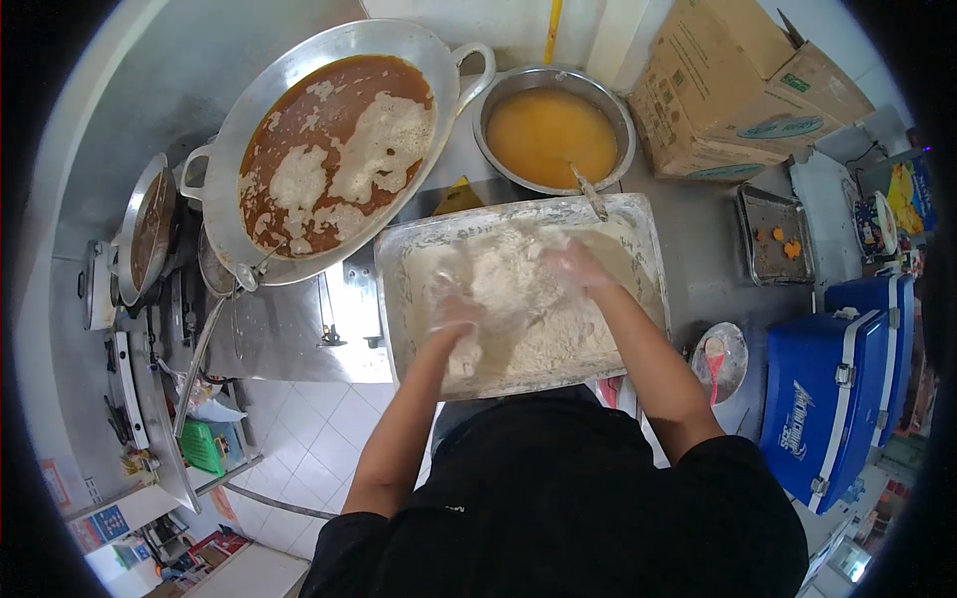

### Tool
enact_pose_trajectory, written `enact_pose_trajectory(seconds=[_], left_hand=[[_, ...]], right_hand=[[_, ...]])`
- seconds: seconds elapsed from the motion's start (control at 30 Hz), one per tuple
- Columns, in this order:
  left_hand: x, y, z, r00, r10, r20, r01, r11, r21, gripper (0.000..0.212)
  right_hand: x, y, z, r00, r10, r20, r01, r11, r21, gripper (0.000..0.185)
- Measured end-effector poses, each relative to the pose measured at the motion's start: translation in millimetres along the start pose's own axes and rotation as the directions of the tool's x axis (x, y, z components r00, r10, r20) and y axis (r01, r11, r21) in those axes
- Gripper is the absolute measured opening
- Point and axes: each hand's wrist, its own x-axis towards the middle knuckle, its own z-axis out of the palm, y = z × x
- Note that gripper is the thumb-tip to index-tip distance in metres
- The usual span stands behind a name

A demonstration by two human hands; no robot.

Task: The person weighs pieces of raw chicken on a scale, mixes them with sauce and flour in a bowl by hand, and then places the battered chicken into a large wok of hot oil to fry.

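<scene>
A rectangular metal tray (655,258) sits before me, holding a heap of pale flour (557,340). In its left half, my left hand (454,308) is down in the loose flour, wearing a clear plastic glove. My right hand (579,263), gloved as well, touches the far right side of the heap. Both hands are blurred, and floury clumps between them are too smeared to tell whether anything is held. Behind the tray stands a steel bowl (629,161) of yellow-orange liquid (549,134), with a utensil handle (591,196) leaning over its near rim.
A large two-handled wok (224,149) of brown, foamy liquid stands at the back left. A smaller pan (138,224) lies beyond it. To the right are a cardboard box (718,97), a dark tray (777,258) with orange pieces, a bowl with a red spoon (715,366), and blue coolers (811,396).
</scene>
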Motion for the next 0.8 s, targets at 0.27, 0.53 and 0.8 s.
enact_pose_trajectory(seconds=[0.27, 0.53, 0.8], left_hand=[[54, 4, -2, 0.93, 0.071, 0.36, 0.172, 0.782, -0.599, 0.048], [0, -85, -35, 0.826, 0.055, 0.56, 0.167, 0.926, -0.338, 0.057], [-12, -19, -15, 0.749, 0.545, 0.376, -0.44, 0.834, -0.333, 0.057]], right_hand=[[37, 14, 71, 0.98, 0.134, -0.145, -0.097, 0.967, 0.235, 0.073], [-19, 56, -18, 0.882, -0.052, 0.468, 0.4, 0.609, -0.685, 0.049], [-11, -16, 57, 0.861, 0.433, 0.267, -0.485, 0.857, 0.174, 0.051]])
